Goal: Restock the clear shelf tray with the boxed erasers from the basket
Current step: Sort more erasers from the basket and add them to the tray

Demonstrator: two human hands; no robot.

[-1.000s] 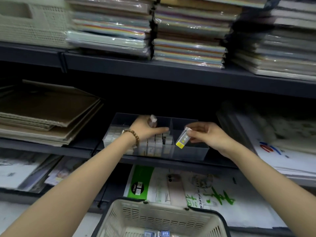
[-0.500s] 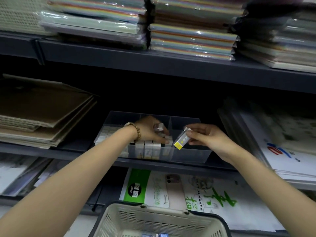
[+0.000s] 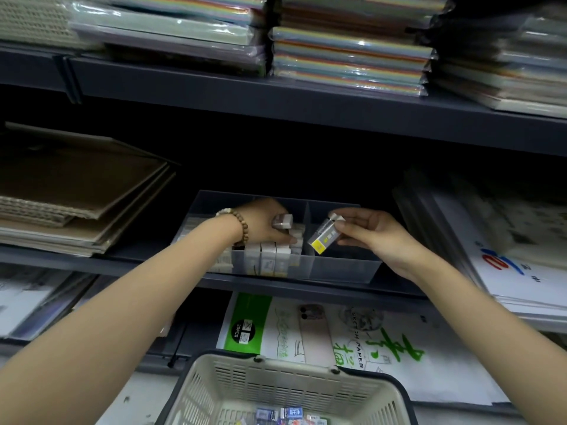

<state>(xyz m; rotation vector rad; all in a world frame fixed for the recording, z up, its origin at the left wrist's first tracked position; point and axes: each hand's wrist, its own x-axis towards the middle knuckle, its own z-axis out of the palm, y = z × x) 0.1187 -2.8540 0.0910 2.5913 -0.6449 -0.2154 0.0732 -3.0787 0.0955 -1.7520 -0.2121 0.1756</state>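
At frame centre, over the clear shelf tray (image 3: 343,269), the left hand (image 3: 260,220) pinches a boxed eraser (image 3: 283,221) just above the packed middle row (image 3: 270,257), while the right hand (image 3: 376,236) pinches a second eraser (image 3: 322,239), slanting down-left, over the right compartment (image 3: 348,254).

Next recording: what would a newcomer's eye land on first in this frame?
Two hands meet at the clear tray on the middle shelf: the left hand holds a small box above a packed row of boxes, the right hand pinches a yellow-ended box over the right compartment. Below, the basket holds more erasers; above lie stacks of rainbow paper.
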